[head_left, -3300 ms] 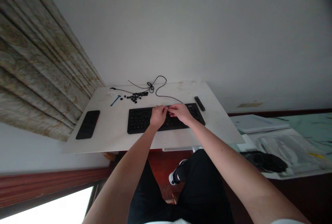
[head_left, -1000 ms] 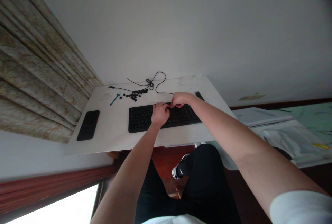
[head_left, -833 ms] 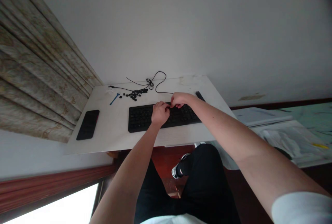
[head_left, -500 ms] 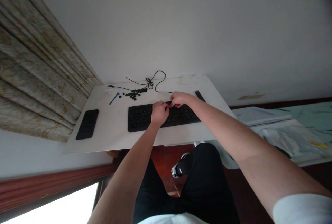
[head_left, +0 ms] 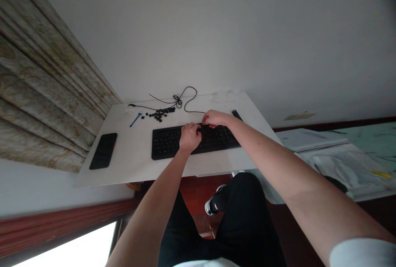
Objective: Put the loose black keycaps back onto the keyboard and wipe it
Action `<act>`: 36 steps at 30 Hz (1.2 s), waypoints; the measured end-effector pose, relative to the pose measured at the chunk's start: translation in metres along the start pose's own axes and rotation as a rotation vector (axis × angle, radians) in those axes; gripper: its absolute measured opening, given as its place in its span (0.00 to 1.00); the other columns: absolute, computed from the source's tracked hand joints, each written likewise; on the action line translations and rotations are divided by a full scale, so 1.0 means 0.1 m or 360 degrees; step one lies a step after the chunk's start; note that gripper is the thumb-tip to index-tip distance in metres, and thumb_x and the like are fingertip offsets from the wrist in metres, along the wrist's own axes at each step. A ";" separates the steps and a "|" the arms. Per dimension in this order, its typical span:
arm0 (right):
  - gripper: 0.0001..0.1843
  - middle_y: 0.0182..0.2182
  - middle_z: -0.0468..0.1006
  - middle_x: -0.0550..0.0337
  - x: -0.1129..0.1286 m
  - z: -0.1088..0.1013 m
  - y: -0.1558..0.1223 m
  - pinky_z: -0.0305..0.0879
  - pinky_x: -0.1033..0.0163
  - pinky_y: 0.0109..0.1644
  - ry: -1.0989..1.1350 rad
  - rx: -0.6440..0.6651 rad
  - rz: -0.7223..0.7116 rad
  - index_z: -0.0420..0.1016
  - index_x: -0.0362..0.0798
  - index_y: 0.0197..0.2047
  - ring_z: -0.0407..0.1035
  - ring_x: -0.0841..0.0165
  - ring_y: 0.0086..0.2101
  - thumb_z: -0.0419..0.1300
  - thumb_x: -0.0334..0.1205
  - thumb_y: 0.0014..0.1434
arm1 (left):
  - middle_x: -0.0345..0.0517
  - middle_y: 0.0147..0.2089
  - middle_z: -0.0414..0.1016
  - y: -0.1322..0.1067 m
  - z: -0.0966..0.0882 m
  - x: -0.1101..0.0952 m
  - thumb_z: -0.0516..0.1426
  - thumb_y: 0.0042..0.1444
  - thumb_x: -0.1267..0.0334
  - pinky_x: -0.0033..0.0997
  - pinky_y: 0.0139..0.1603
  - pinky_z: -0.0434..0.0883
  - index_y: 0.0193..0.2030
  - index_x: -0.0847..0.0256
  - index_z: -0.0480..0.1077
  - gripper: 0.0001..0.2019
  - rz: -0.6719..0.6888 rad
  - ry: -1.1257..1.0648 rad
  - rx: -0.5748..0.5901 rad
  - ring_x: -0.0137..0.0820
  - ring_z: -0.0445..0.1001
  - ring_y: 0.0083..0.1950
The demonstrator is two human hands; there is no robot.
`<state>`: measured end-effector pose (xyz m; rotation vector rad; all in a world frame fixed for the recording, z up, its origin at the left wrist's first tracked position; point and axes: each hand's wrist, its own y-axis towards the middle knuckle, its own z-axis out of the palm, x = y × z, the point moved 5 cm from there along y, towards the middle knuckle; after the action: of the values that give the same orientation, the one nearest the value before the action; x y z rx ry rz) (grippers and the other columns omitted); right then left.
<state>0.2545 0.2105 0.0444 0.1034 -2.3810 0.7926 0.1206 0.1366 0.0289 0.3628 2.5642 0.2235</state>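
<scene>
A black keyboard (head_left: 168,142) lies across the white table in front of me. My left hand (head_left: 190,135) rests on its middle, palm down, fingers spread over the keys and holding nothing. Just to the right, my right hand (head_left: 213,118) is at the keyboard's far edge with thumb and fingertips pinched together. Whatever sits between those fingertips is too small or hidden to name. Behind the keyboard's left half lies a scatter of small black keycaps (head_left: 159,114), with a blue thin tool (head_left: 135,119) to their left.
A black phone (head_left: 103,151) lies at the table's left end. The black cable (head_left: 191,98) loops along the back by the wall. A dark bar-shaped thing (head_left: 236,114) is at the right rear. Patterned curtains (head_left: 46,81) hang on the left; the white table (head_left: 130,161) ends before my knees.
My right hand has drawn slightly away from my left, so a small gap now shows between their fingertips. The left hand stays on the keyboard. The whole view has shifted slightly.
</scene>
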 end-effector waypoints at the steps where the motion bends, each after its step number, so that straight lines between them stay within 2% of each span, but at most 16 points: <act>1: 0.06 0.24 0.75 0.59 -0.01 -0.03 -0.02 0.68 0.68 0.30 0.0011 -0.0048 -0.0041 0.79 0.43 0.38 0.69 0.71 0.26 0.66 0.35 0.56 | 0.49 0.46 0.76 0.00 0.00 0.00 0.55 0.57 0.73 0.43 0.57 0.65 0.46 0.58 0.75 0.13 0.0003 0.0003 0.0005 0.40 0.71 0.52; 4: 0.07 0.27 0.78 0.56 -0.05 -0.11 -0.09 0.67 0.66 0.32 -0.0038 -0.0183 -0.0152 0.80 0.43 0.40 0.71 0.69 0.27 0.65 0.35 0.57 | 0.49 0.47 0.76 -0.01 0.00 -0.01 0.55 0.58 0.72 0.44 0.57 0.64 0.46 0.57 0.76 0.13 0.0022 0.0022 0.0026 0.40 0.70 0.53; 7: 0.08 0.35 0.81 0.51 -0.17 -0.31 -0.19 0.67 0.64 0.40 -0.0183 -0.0493 -0.0138 0.81 0.43 0.39 0.74 0.65 0.35 0.63 0.37 0.58 | 0.48 0.48 0.75 -0.02 0.00 -0.03 0.54 0.60 0.70 0.45 0.58 0.63 0.47 0.54 0.76 0.13 0.0070 0.0055 0.0045 0.40 0.69 0.54; 10: 0.12 0.41 0.81 0.47 -0.47 -0.58 -0.37 0.67 0.61 0.47 -0.0274 -0.0887 0.0083 0.80 0.44 0.42 0.74 0.59 0.43 0.62 0.42 0.60 | 0.48 0.49 0.75 -0.04 0.00 -0.05 0.54 0.61 0.69 0.46 0.58 0.63 0.48 0.54 0.77 0.13 0.0112 0.0092 0.0062 0.41 0.69 0.54; 12: 0.14 0.44 0.81 0.44 -0.75 -0.71 -0.52 0.67 0.58 0.49 -0.0299 -0.1040 0.0267 0.79 0.45 0.44 0.74 0.56 0.46 0.61 0.44 0.61 | 0.48 0.48 0.75 -0.05 0.00 -0.07 0.53 0.62 0.69 0.46 0.57 0.63 0.46 0.54 0.78 0.13 0.0132 0.0131 0.0078 0.41 0.68 0.54; 14: 0.15 0.44 0.80 0.41 -1.05 -0.76 -0.66 0.67 0.56 0.49 -0.0341 -0.1093 0.0417 0.79 0.45 0.44 0.74 0.53 0.47 0.60 0.46 0.62 | 0.49 0.47 0.75 -0.06 0.00 -0.09 0.52 0.63 0.68 0.46 0.56 0.63 0.45 0.54 0.78 0.13 0.0153 0.0169 0.0079 0.42 0.68 0.54; 17: 0.19 0.45 0.80 0.39 -1.42 -0.72 -0.81 0.68 0.55 0.48 -0.0385 -0.1058 0.0499 0.78 0.43 0.46 0.74 0.51 0.47 0.59 0.50 0.62 | 0.50 0.46 0.75 -0.07 0.00 -0.11 0.52 0.64 0.68 0.48 0.56 0.62 0.45 0.55 0.78 0.13 0.0193 0.0192 0.0065 0.43 0.68 0.53; 21: 0.29 0.45 0.79 0.38 -1.69 -0.58 -0.88 0.68 0.55 0.45 -0.0333 -0.0991 0.0571 0.75 0.41 0.52 0.74 0.51 0.46 0.59 0.58 0.60 | 0.51 0.47 0.76 -0.08 0.00 -0.13 0.52 0.63 0.68 0.47 0.56 0.63 0.45 0.55 0.78 0.13 0.0213 0.0215 0.0060 0.43 0.68 0.53; 25: 0.28 0.44 0.80 0.38 -1.66 -0.51 -0.84 0.67 0.56 0.44 -0.0317 -0.0952 0.0545 0.77 0.41 0.49 0.75 0.52 0.45 0.60 0.59 0.59 | 0.50 0.47 0.76 -0.08 0.00 -0.14 0.51 0.63 0.69 0.48 0.56 0.63 0.43 0.56 0.78 0.14 0.0203 0.0256 0.0068 0.43 0.68 0.53; 29: 0.17 0.40 0.82 0.40 -1.51 -0.54 -0.80 0.68 0.57 0.43 -0.0434 -0.0864 0.0526 0.81 0.44 0.42 0.76 0.53 0.44 0.63 0.49 0.58 | 0.50 0.47 0.76 -0.07 -0.01 -0.14 0.52 0.63 0.69 0.47 0.57 0.63 0.43 0.56 0.78 0.12 0.0182 0.0227 0.0056 0.43 0.69 0.53; 32: 0.11 0.37 0.82 0.40 -1.42 -0.66 -0.82 0.70 0.57 0.43 -0.0458 -0.0867 0.0559 0.81 0.43 0.37 0.77 0.53 0.43 0.64 0.42 0.57 | 0.49 0.46 0.76 -0.08 -0.04 -0.11 0.52 0.61 0.70 0.45 0.58 0.63 0.44 0.57 0.77 0.12 0.0131 0.0128 0.0008 0.40 0.70 0.53; 34: 0.10 0.34 0.82 0.42 -1.35 -0.76 -0.86 0.72 0.57 0.43 -0.0265 -0.0966 0.0546 0.80 0.42 0.38 0.78 0.55 0.39 0.64 0.41 0.57 | 0.49 0.46 0.76 -0.08 -0.06 -0.08 0.52 0.60 0.72 0.43 0.58 0.64 0.45 0.58 0.76 0.14 0.0080 0.0066 -0.0039 0.39 0.71 0.52; 36: 0.12 0.31 0.81 0.46 -1.22 -0.80 -0.90 0.74 0.57 0.41 0.0155 -0.1072 0.0438 0.77 0.41 0.43 0.78 0.59 0.33 0.63 0.40 0.59 | 0.48 0.46 0.76 -0.07 -0.07 -0.05 0.51 0.59 0.75 0.41 0.58 0.64 0.47 0.58 0.75 0.15 0.0028 0.0019 -0.0079 0.38 0.72 0.52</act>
<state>0.4185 0.1677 0.0702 -0.5322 -2.4645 0.0710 0.1193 0.1280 0.0358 0.3665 2.5631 0.2957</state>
